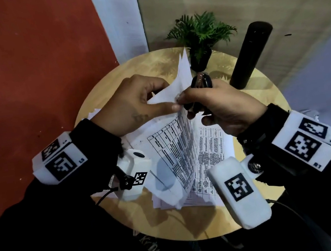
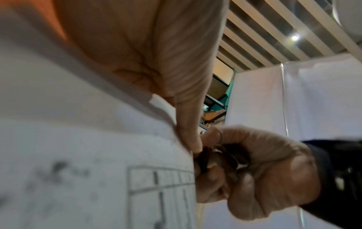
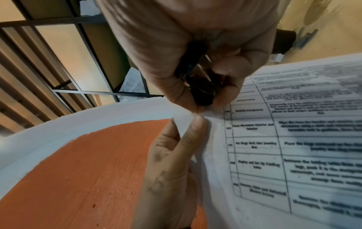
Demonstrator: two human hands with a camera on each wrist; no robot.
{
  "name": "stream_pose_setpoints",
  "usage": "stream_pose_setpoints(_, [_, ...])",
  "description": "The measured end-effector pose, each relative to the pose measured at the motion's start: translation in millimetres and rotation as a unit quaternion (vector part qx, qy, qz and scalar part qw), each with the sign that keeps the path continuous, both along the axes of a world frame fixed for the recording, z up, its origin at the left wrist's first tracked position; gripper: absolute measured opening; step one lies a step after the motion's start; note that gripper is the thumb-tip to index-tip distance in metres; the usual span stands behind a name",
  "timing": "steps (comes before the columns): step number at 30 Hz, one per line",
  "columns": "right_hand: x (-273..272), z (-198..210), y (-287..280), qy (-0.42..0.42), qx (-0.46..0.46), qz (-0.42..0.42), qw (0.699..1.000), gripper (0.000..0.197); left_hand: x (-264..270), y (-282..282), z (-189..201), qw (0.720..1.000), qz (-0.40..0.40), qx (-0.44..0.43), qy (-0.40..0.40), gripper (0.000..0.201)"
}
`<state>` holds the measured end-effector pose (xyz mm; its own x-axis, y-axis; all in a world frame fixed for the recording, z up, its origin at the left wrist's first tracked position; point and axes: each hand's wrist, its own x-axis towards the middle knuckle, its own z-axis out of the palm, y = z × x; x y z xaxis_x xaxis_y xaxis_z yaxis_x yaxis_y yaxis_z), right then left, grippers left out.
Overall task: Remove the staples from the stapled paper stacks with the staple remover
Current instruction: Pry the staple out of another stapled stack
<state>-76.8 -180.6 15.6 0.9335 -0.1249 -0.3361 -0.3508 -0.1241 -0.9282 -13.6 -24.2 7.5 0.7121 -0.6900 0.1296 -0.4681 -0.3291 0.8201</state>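
A stapled paper stack [image 1: 182, 144] printed with tables is lifted off the round table, its top corner held up. My left hand [image 1: 136, 106] pinches that corner between thumb and index finger [image 3: 188, 139]. My right hand [image 1: 219, 105] grips the black staple remover [image 1: 201, 82], its fingers curled round it. In the right wrist view the staple remover [image 3: 201, 88] points down at the pinched corner of the paper stack [image 3: 293, 139]. In the left wrist view the right hand [image 2: 254, 170] sits against the page edge beside my left thumb [image 2: 188, 131]. The staple itself is too small to see.
More loose sheets [image 1: 171, 201] lie under the lifted stack on the round wooden table [image 1: 174, 222]. A small potted plant [image 1: 201, 35] and a tall black cylinder [image 1: 250, 53] stand at the table's far side. A red wall [image 1: 25, 70] is at left.
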Motion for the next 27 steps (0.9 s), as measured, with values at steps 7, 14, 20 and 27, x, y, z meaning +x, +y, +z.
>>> stream_pose_setpoints(7, [3.0,5.5,1.7,0.031,0.034,-0.021,0.999,0.021,0.1,-6.1,-5.5,0.986,0.079,0.058,-0.138,0.026])
stream_pose_setpoints(14, [0.6,6.6,4.3,-0.010,0.007,-0.028,1.000,0.019,-0.8,-5.3,-1.9,0.990,0.052,0.039,-0.128,0.030])
stream_pose_setpoints(20, [-2.3,3.7,2.9,-0.104,-0.042,-0.030,0.993,0.007,1.3,-2.1,0.0,0.983,0.048,0.034,-0.172,0.033])
stream_pose_setpoints(27, [0.0,3.3,2.3,-0.108,-0.052,-0.036,0.992,0.025,-5.8,-10.6,2.9,0.960,0.069,0.062,-0.263,0.029])
